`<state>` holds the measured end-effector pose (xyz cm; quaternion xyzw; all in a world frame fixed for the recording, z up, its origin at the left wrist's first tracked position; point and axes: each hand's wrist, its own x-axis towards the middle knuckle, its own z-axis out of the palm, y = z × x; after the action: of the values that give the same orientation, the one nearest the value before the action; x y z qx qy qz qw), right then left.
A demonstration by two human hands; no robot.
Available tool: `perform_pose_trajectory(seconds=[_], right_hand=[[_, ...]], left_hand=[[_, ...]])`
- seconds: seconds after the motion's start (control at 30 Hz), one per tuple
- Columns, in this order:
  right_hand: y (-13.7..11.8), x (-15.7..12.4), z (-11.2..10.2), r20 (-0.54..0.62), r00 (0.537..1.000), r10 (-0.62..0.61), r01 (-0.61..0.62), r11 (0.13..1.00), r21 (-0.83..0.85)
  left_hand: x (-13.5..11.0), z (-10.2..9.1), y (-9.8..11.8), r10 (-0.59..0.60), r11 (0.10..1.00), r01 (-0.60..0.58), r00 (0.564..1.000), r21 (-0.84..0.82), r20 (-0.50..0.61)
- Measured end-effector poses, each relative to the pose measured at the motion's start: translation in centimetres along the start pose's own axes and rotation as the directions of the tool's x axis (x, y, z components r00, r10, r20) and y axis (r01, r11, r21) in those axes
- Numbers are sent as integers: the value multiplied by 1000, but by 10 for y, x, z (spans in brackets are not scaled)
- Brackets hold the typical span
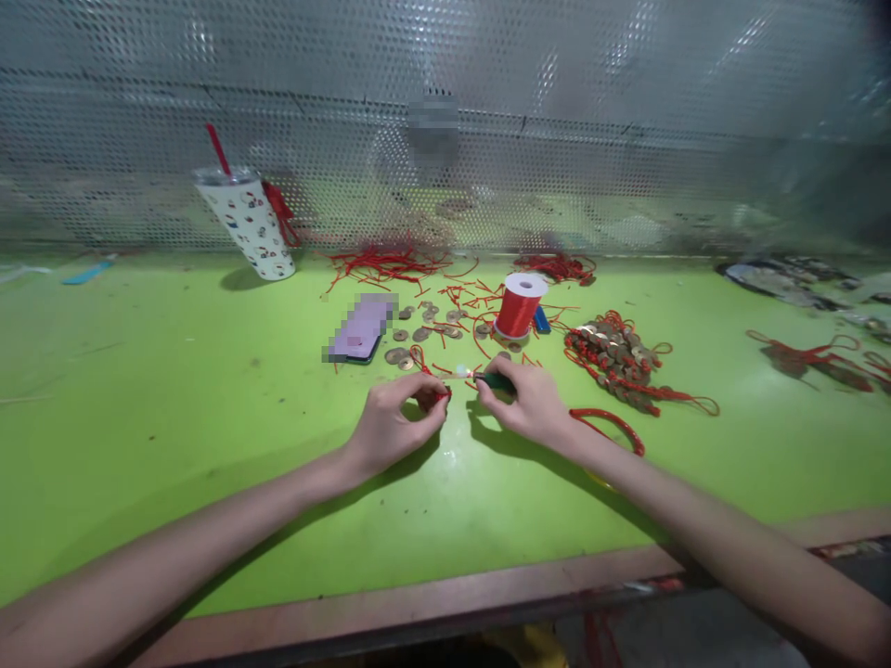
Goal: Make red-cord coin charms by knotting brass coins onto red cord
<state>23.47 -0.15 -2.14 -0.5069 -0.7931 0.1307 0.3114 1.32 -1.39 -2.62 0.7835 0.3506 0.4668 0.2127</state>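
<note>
My left hand (396, 422) is curled in a pinch on a piece of red cord (440, 393) just above the green table (174, 390). My right hand (529, 399) grips a dark green lighter (496, 380) whose tip points left at the cord, with a small bright flame (462, 372) between the two hands. The hands are a few centimetres apart. A red bracelet-like cord loop (613, 425) lies beside my right wrist.
A spool of red cord (519, 304), loose brass coins (418, 332), red cord scraps (382, 264), a pile of knotted coin charms (616, 357), a phone (362, 329), a printed cup with a red straw (251, 223), and a perforated metal screen (445, 121) behind.
</note>
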Motion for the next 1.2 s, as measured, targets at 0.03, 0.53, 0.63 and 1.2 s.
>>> perform_pose_trajectory(seconds=[0.03, 0.53, 0.63, 1.2], right_hand=[[0, 0, 0, 7, 1000, -5, 5, 1000, -2], [-2, -9, 8, 67, 971, -228, 230, 973, -27], [-3, -9, 8, 71, 966, -247, 249, 968, -30], [-5, -8, 7, 69, 967, -245, 246, 969, -21]], left_hand=[[0, 0, 0, 1, 1000, -1, 1000, 0, 0], [1, -1, 0, 0, 1000, 0, 1000, 19, 2], [1, -1, 0, 1, 1000, -2, 1000, 20, 8], [1, -1, 0, 9, 1000, -9, 1000, 15, 11]])
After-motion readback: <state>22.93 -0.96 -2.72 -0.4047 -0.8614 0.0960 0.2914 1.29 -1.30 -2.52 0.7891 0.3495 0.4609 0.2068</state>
